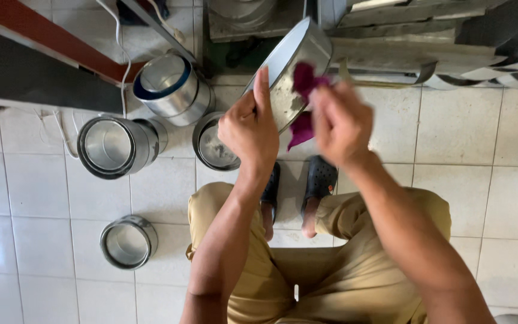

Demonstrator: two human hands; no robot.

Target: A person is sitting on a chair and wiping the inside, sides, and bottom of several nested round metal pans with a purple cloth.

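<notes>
My left hand (248, 127) grips the rim of a round steel container (298, 57), holding it tilted in front of me above the floor. My right hand (340, 123) is closed on a magenta cloth (303, 127) pressed against the container's dull, speckled outer side. Part of the cloth hangs down below the container. My knees in tan trousers and my feet in black sandals are underneath.
Several round steel tins stand on the white tiled floor (49, 198): a large one (112, 146) at left, another (169, 87) behind it, a small one (128, 242) in front, one (214, 144) under my left hand. Metal sheets (403, 54) are stacked behind.
</notes>
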